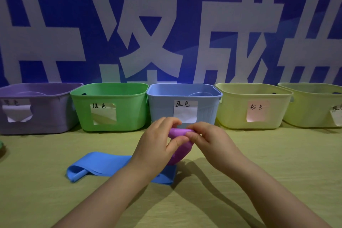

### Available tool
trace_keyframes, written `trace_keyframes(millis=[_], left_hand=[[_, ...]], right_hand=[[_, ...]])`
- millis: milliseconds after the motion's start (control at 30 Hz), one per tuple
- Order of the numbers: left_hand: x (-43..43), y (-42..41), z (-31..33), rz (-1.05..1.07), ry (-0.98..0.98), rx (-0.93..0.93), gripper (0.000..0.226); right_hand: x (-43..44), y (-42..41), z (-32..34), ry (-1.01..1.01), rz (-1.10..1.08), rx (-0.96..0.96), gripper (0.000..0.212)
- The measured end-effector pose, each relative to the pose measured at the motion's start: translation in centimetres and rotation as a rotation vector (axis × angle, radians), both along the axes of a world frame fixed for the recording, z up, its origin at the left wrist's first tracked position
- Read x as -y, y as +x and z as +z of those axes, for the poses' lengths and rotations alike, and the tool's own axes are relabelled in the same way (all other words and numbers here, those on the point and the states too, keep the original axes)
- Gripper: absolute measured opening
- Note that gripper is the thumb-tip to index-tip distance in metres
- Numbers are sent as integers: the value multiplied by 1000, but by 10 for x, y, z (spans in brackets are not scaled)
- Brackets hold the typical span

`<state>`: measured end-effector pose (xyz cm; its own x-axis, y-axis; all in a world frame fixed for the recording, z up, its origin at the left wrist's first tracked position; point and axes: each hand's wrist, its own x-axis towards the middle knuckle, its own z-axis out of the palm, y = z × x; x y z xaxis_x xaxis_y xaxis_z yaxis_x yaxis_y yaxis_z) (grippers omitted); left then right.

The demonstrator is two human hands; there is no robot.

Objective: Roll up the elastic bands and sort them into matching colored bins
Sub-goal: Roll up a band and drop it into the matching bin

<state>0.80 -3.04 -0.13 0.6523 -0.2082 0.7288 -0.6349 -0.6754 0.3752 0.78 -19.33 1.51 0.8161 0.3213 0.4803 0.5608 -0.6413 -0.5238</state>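
Behind the table hangs a blue banner with big pale characters, and along the table's (259, 163) far edge stands a row of plastic bins, each with a paper label: a purple bin (37, 116) at far left, a green bin (111, 116), a blue bin (183, 96), and two pale yellow-green bins (255, 94) to the right. The tabletop is a light wood grain, matte.

From the head view, both hands meet at the middle, just in front of the blue bin. The left hand (157, 146) and the right hand (209, 140) each pinch the purple band (180, 132) between thumb and fingertips, fingers pressed together on it. Its gripped top edge runs left to right between the hands, and the rest sags down and toward the near side, soft and smooth like thin rubber. It looks partly gathered, not yet a tight roll.

A blue band (103, 164) lies flat on the table under the left forearm, its long axis left to right, its left end folded into a loop.

The matching purple bin lies well to the left of the grip, so the left hand is the nearer one for the drop.
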Motion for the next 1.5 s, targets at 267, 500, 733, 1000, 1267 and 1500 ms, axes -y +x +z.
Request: trace_keyframes(millis=[267,500,733,1000,1267,1500], left_hand=[[-3,0,4,31,-47,9,28],[0,-3,4,-35,-148,-42,18],[0,-7,6,-83,-152,-23,28],[2,-8,6,-53,-86,0,18],[0,-6,4,-69,-107,-22,21],[1,-6,2,-106,-168,-62,21]], right_hand=[[-4,-1,-2,137,21,-57,8],[-5,-2,2,211,45,-25,18],[-5,-4,3,118,7,44,13],[-3,-4,0,225,73,-52,23],[-6,-5,2,339,115,-205,11],[-5,-1,-2,349,97,-217,14]])
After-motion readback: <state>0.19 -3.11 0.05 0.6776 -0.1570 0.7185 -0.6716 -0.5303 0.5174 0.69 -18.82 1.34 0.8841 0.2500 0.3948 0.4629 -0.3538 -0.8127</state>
